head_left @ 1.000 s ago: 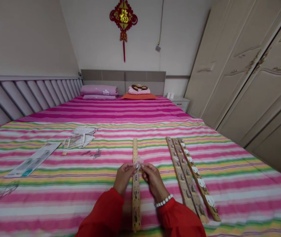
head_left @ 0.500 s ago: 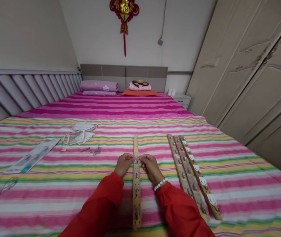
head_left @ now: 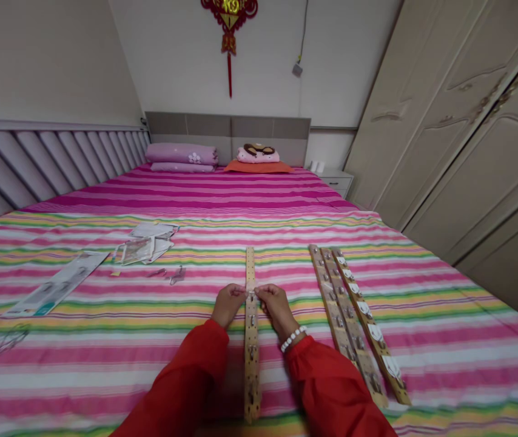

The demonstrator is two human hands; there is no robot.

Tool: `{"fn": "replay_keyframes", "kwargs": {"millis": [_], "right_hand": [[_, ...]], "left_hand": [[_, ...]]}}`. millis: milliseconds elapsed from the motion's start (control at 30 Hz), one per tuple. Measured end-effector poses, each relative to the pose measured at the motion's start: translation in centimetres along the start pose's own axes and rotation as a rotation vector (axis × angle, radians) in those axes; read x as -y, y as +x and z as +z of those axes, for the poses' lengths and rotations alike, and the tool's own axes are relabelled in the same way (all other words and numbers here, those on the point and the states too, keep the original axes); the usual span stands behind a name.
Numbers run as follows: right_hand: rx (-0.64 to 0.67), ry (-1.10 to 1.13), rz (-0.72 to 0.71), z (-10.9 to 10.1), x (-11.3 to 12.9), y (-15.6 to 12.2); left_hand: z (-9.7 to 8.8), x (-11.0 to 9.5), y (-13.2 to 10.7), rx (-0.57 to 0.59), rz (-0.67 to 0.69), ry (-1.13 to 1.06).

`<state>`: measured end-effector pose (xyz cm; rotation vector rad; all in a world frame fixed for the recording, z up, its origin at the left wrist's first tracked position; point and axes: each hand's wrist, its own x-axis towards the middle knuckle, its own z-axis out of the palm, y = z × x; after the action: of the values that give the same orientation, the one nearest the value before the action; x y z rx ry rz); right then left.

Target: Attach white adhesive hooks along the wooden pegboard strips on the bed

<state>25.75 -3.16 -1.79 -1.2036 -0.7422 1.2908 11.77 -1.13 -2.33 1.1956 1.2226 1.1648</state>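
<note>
Red sleeves (head_left: 186, 388) come in from 6 o'clock, white bead bracelet (head_left: 293, 338) on the right wrist

Wooden strip (head_left: 252, 346) with holes and small metal hooks lies flat on the striped bed (head_left: 104, 358), running 6 to 12 o'clock between the two arms

Left hand (head_left: 227, 305) and right hand (head_left: 276, 306) sit either side of the strip about halfway up it, fingers curled in and pinched together over a small metal hook (head_left: 252, 294) on the strip; thumbs and forefingers meet at the piece, too small to tell which hand actually bears it

At 3 o'clock of the hands, near but apart: three more wooden strips (head_left: 354, 321) side by side, touching, angled slightly; the outer one carries white tags, the others metal hooks

At 10 o'clock: a few loose metal hooks (head_left: 172, 276) on the bed, beyond them a heap of clear plastic bags (head_left: 147, 246)

Further out toward 9 o'clock: a long printed card pack (head_left: 54, 285), and a clear bag (head_left: 8, 340) near the left edge

Far end at 12 o'clock: pillows (head_left: 181, 156) against the headboard (head_left: 227, 127), red knot ornament (head_left: 229, 18) on the wall above

Wardrobe (head_left: 468, 139) runs down the 2 o'clock side
</note>
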Motion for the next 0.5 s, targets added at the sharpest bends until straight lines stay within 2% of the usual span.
{"fn": "replay_keyframes", "kwargs": {"millis": [333, 500], "right_hand": [[-0.016, -0.005, 0.002, 0.02, -0.32, 0.13], [-0.029, -0.015, 0.022, 0.09, -0.51, 0.45]], "left_hand": [[0.32, -0.43, -0.33, -0.027, -0.036, 0.009], [0.42, -0.09, -0.46, -0.103, -0.028, -0.017]]}}
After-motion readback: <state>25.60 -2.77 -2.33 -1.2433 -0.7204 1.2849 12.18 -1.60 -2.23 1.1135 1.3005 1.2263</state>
